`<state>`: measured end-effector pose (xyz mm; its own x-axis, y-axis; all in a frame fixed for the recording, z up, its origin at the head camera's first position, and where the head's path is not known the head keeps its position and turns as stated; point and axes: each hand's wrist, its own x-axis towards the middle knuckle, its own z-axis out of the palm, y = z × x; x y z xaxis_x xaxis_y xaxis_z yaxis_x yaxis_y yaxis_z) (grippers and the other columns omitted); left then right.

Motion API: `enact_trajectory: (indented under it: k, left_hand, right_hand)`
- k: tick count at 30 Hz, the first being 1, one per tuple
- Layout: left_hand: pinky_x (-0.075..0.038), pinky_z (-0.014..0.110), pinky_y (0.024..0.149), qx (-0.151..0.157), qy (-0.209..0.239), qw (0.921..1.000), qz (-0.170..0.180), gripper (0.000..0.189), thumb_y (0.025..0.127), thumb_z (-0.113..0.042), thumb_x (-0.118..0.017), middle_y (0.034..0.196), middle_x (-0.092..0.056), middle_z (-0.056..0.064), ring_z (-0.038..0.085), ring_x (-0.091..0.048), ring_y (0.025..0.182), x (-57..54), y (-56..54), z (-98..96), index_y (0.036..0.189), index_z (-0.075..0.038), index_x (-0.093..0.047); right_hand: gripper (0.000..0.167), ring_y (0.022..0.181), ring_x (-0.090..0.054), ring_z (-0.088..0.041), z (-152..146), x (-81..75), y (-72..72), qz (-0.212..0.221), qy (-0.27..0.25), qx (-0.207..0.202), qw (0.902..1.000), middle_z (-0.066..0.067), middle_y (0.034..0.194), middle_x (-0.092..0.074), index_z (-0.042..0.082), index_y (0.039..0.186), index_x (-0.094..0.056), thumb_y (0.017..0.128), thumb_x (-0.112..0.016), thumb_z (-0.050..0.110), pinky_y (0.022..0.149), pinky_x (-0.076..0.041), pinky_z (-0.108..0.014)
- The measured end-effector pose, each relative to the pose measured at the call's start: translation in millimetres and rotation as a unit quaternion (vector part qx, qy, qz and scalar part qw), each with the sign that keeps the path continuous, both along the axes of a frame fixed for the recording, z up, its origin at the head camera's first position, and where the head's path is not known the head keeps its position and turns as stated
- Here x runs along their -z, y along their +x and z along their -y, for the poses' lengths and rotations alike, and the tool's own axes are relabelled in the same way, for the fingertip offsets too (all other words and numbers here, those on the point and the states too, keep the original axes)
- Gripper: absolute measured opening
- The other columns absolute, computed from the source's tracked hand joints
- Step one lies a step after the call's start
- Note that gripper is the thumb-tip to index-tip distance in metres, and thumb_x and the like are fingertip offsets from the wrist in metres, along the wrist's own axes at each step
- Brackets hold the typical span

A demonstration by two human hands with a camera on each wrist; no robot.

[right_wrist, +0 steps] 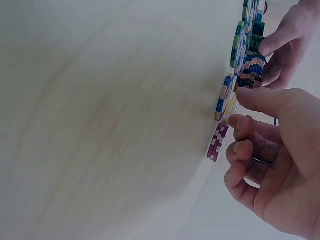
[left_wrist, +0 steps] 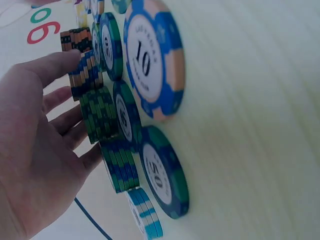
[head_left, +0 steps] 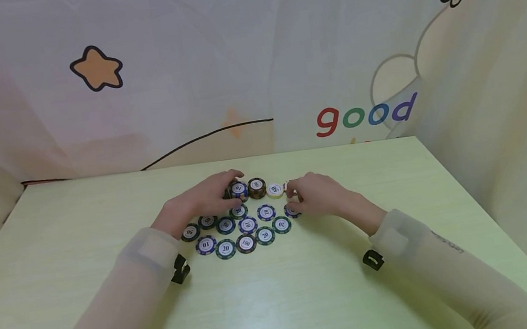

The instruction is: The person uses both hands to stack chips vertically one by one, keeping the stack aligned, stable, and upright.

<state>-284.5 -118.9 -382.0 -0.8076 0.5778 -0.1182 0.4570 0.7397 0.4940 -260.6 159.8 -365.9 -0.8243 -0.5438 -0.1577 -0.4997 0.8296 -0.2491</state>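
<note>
Near the back of the table, my left hand [head_left: 208,194] reaches round a stack of blue poker chips [head_left: 239,188], thumb in front and fingers behind. In the left wrist view, the thumb of my left hand [left_wrist: 35,135] lies at that stack, and fingers pass behind a green stack [left_wrist: 99,115]. My right hand [head_left: 319,195] is at the right end of the row, fingers loosely curled, by a yellow stack [head_left: 275,190]. A purple and white stack [right_wrist: 217,142] sits below the fingertips of my right hand [right_wrist: 285,155]; no chip shows in its grasp. A brown stack [head_left: 256,187] stands between the hands.
Several single chips lie flat in front of the stacks, among them a 100 chip [head_left: 246,243] and a blue 10 chip [head_left: 206,244]. Light blue chips [left_wrist: 145,212] form the row's left end. A printed curtain [head_left: 241,63] hangs behind the pale table [head_left: 281,310].
</note>
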Motion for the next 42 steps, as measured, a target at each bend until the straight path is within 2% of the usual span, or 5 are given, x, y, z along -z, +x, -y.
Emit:
enact_trajectory:
  k: [5,16,22,30,42]
  left_hand:
    - [-0.031,0.048,0.117,0.005,-0.001,1.0000,0.007,0.071,0.097,-0.019,-0.071,0.154,-0.044,0.016,0.032,-0.041,0.142,0.6,1.6,4.2,0.157,-0.007,-0.035]
    - [-0.028,0.048,0.118,-0.001,-0.004,0.9998,0.022,0.078,0.096,-0.025,-0.075,0.155,-0.043,0.017,0.033,-0.039,0.143,-0.3,1.6,5.8,0.158,-0.003,-0.033]
    - [-0.032,0.049,0.115,-0.006,-0.020,0.9997,-0.009,0.066,0.099,-0.025,-0.068,0.150,-0.043,0.023,0.037,-0.041,0.138,3.0,-1.2,7.2,0.150,0.005,-0.040]
    - [-0.038,0.049,0.110,-0.007,-0.032,0.9990,-0.032,0.051,0.099,-0.026,-0.070,0.143,-0.046,0.022,0.036,-0.045,0.129,2.0,-1.8,6.7,0.136,0.005,-0.053]
    - [-0.038,0.049,0.111,-0.015,-0.034,0.9984,-0.042,0.050,0.098,-0.026,-0.072,0.144,-0.046,0.023,0.037,-0.045,0.132,2.4,0.8,6.0,0.134,0.004,-0.056]
  right_hand:
    - [0.031,0.069,-0.057,-0.016,-2.8,2.0,1.0,0.010,0.005,0.002,0.9999,0.002,0.076,-0.064,0.008,0.117,-0.072,0.095,-0.075,0.029,0.063,-0.046,-0.030]
    - [0.035,0.076,-0.058,-0.019,-7.3,1.5,1.6,0.044,0.012,-0.010,0.9989,0.001,0.083,-0.064,0.009,0.124,-0.072,0.096,-0.074,0.029,0.070,-0.048,-0.033]
    - [0.040,0.074,-0.056,-0.018,-11.1,-0.3,2.8,0.058,0.008,-0.030,0.9979,0.002,0.079,-0.062,0.008,0.127,-0.069,0.093,-0.077,0.027,0.068,-0.046,-0.033]
    - [0.039,0.073,-0.056,-0.017,-13.1,0.4,1.9,0.057,0.008,-0.037,0.9976,0.002,0.078,-0.061,0.008,0.125,-0.069,0.091,-0.078,0.024,0.068,-0.045,-0.033]
    - [0.037,0.074,-0.057,-0.018,-10.4,3.8,3.2,0.060,0.007,-0.032,0.9977,0.001,0.079,-0.063,0.006,0.125,-0.067,0.092,-0.076,0.020,0.069,-0.046,-0.033]
